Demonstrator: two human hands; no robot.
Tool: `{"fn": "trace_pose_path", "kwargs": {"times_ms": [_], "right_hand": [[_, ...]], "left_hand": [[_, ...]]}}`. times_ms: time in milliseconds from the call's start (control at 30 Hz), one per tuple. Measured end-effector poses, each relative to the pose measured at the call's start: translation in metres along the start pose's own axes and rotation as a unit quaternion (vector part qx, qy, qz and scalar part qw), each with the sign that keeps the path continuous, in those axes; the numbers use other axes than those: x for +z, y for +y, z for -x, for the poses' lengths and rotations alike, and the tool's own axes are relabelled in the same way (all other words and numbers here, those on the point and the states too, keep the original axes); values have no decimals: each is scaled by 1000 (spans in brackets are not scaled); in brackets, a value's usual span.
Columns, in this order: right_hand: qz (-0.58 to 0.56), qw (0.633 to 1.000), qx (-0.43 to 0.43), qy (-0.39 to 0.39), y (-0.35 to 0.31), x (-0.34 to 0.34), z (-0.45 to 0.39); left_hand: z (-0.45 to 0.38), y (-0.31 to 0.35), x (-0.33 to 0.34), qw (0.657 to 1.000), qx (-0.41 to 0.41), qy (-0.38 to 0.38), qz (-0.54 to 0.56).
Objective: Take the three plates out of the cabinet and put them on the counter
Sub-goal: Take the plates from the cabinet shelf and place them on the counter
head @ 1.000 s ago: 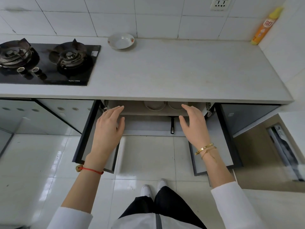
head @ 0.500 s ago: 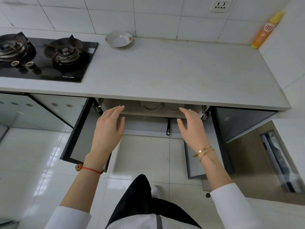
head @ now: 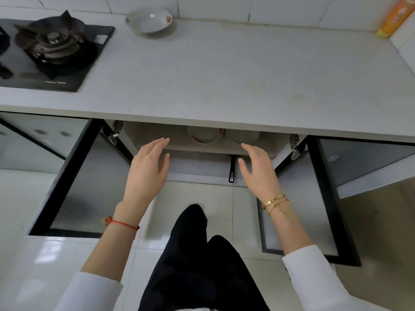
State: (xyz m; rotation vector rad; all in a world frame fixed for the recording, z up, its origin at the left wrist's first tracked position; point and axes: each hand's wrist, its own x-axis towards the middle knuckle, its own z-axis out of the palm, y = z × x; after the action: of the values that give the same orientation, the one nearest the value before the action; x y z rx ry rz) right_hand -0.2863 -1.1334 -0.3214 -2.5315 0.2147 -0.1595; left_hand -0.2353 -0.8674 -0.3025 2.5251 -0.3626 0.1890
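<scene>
The fingers (head: 157, 144) of the left hand (head: 147, 169) are straight and close together, thumb a little apart, and they hold nothing. They reach toward the front edge of the shelf inside the open cabinet (head: 157, 133) under the worktop. The fingers (head: 249, 149) of the right hand (head: 258, 171) are also straight and relaxed, holding nothing, just in front of the same shelf edge.

On the shelf, between the two hands and a little behind them, stand two shallow white ceramic plates side by side: a plate with red flower pattern (head: 204, 135) on the left and a plain white plate (head: 242, 136) on the right, partly hidden by the worktop edge. A third white flowered plate (head: 148, 20) lies on the light grey stone worktop (head: 224, 75), near the tiled wall, beside the black gas stove (head: 51, 52). Both dark-framed cabinet doors (head: 74, 182) stand wide open.
</scene>
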Motion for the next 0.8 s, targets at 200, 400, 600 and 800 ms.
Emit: {"fn": "trace_pose_path", "kwargs": {"times_ms": [200,400,600,800], "right_hand": [[5,1000,-9,27,70,82,-51],[-1,998,-38,50,131,175,-99],[10,995,-75,70,179,254,-137],[29,994,-78,76,203,286,-163]], "left_hand": [[-36,-63,98,1000,22,8,-17],[-67,-132,201,997,51,26,-42],[-87,-185,282,995,62,55,-60],[-99,-207,321,993,80,67,-54]]}}
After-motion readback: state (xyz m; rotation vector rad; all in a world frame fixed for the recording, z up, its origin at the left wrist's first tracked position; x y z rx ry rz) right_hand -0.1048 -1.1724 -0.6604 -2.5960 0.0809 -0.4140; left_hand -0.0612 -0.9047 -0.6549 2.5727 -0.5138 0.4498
